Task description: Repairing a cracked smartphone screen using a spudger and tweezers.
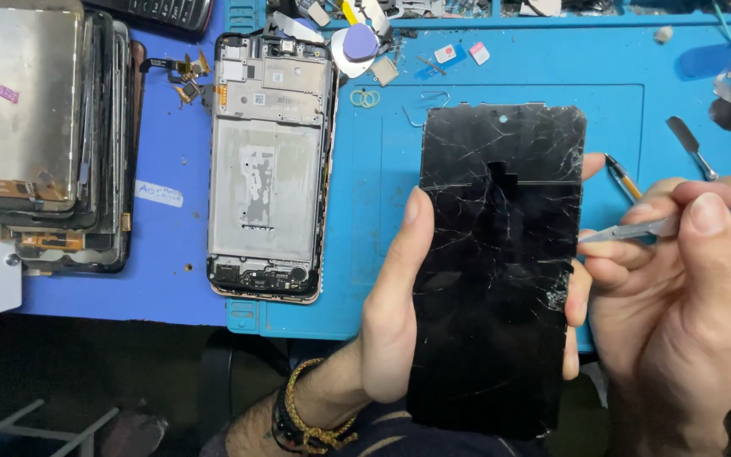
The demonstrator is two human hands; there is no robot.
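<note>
I see a black phone screen [497,271], badly cracked all over, standing upright on its long side above the near edge of the blue mat. A thin metal tool [628,230] points its tip at the screen's right edge.

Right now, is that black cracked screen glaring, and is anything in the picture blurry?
Head view: the cracked screen shows faint reflections that pick out its cracks, no harsh glare; the left hand looks sharp; the right hand with its metal tool is slightly soft; the area below the blue mat is dark.
</note>
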